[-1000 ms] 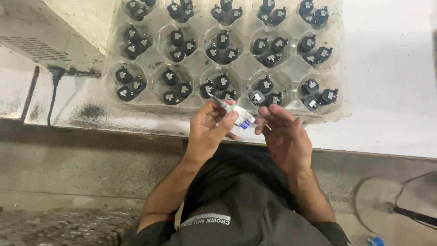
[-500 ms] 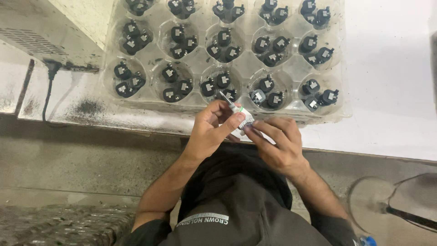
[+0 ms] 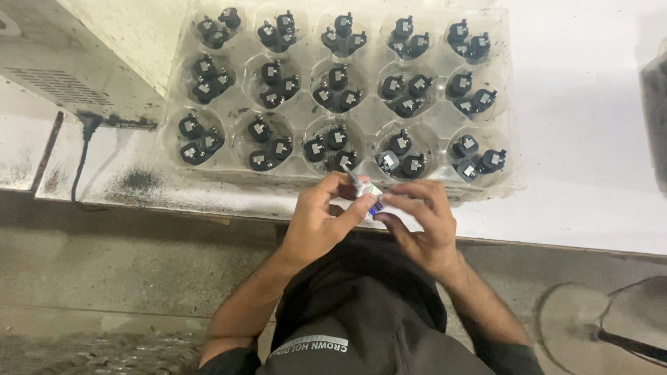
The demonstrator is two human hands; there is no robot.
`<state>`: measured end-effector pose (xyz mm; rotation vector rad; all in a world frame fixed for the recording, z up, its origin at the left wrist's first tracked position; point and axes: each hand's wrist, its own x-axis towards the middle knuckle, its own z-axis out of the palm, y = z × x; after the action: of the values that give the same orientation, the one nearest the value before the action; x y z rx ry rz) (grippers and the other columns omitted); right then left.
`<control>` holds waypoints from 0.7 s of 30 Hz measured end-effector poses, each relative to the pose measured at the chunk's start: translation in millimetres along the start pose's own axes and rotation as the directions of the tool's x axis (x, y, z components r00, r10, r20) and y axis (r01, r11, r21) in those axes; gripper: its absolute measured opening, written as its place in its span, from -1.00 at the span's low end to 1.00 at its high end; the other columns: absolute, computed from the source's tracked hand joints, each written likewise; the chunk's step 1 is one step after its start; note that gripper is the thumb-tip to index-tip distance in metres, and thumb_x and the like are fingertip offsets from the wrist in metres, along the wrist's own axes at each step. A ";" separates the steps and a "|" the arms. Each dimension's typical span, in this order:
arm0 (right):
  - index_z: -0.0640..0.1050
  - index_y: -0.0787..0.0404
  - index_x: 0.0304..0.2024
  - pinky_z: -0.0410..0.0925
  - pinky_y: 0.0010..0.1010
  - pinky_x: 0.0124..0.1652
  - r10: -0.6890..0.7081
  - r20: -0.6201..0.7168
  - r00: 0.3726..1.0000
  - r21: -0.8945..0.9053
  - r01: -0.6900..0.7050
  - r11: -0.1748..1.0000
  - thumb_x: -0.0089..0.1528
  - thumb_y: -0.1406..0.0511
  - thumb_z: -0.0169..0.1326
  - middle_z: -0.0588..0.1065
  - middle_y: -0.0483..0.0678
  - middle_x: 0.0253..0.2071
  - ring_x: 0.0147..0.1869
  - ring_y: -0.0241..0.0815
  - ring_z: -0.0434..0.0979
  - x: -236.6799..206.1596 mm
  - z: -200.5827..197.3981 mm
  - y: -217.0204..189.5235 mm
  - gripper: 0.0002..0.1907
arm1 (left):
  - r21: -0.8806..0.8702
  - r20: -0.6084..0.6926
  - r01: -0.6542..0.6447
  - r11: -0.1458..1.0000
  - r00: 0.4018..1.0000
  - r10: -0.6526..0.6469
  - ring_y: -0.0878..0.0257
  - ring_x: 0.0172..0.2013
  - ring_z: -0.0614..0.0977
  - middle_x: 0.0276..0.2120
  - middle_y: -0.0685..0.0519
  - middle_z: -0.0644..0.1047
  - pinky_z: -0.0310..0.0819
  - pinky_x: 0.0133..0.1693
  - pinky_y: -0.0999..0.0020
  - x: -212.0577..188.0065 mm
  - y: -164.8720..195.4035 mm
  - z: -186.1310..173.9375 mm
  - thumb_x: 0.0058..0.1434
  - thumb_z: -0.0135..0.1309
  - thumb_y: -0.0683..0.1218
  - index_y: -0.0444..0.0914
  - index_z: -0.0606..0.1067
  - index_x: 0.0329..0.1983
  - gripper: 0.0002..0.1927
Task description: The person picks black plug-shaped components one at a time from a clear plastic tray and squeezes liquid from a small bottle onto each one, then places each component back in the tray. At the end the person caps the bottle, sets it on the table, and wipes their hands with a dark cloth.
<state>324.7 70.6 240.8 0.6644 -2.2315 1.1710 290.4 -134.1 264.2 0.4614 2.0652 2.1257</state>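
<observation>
1. The white tabletop [image 3: 590,139] fills the upper part of the view; its near edge runs just below the clear tray, and below that edge lies grey concrete floor [image 3: 104,278].
2. The clear plastic tray [image 3: 368,114] sits on the tabletop, with rows of round pockets. Each pocket holds a few small black parts [image 3: 337,87] with pale square faces.
3. A pale machine housing [image 3: 76,76] stands left of the tray, with a vent grille on its side; a black cable [image 3: 82,149] drops from it to the tabletop edge, left of the tray.
4. The person's dark shirt [image 3: 361,312] shows below the tray, between the two forearms.
5. The left hand [image 3: 316,222] is at the tray's near edge, its fingers curled and pinched together on a small white tube [image 3: 367,191]. The thumb presses along the tube's lower side.
6. The right hand [image 3: 424,219] is just right of the left hand, also at the tray's near edge, its fingertips closed on the same tube's other end.
7. The small white tube is held between both hands, just in front of the tray's near row of pockets. A thin nozzle points up towards the tray, and a blue patch shows on its body.
</observation>
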 end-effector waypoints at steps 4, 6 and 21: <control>0.49 0.33 0.24 0.43 -0.34 0.08 0.567 0.236 0.790 0.779 -0.502 0.375 0.32 0.34 0.18 0.54 0.04 0.09 0.12 -0.20 0.52 -23.8 17.6 6.9 -0.56 | -0.142 0.013 -0.141 0.980 0.989 0.144 0.35 -0.10 0.66 -0.01 -0.01 0.59 0.62 -0.18 0.52 -10.6 -4.2 6.4 0.33 0.24 -0.18 -0.34 0.51 0.08 -0.71; 0.48 0.39 0.23 0.46 -0.29 0.04 0.553 0.302 0.776 0.816 -0.510 0.270 0.35 0.36 0.17 0.57 0.08 0.04 0.06 -0.15 0.56 -31.8 23.4 11.8 -0.58 | -0.069 0.001 -0.202 0.977 0.979 0.203 0.35 -0.10 0.66 0.02 -0.01 0.58 0.63 -0.20 0.52 -15.0 -5.4 7.9 0.33 0.23 -0.18 -0.35 0.51 0.08 -0.71; 0.44 0.35 0.06 0.43 -0.38 0.02 0.550 0.220 0.806 0.931 -0.342 0.129 0.36 0.47 0.12 0.58 0.05 -0.04 0.00 -0.23 0.57 -40.1 56.2 31.3 -0.76 | 0.359 -0.064 -0.476 0.803 0.846 0.530 0.22 -0.09 0.63 -0.07 -0.02 0.58 0.62 -0.21 0.40 -15.7 -1.4 8.4 0.28 0.31 -0.20 -0.32 0.54 0.08 -0.67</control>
<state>321.9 45.9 169.2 0.1698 -1.2953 2.8660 307.7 -131.0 261.1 1.0231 2.6542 2.1201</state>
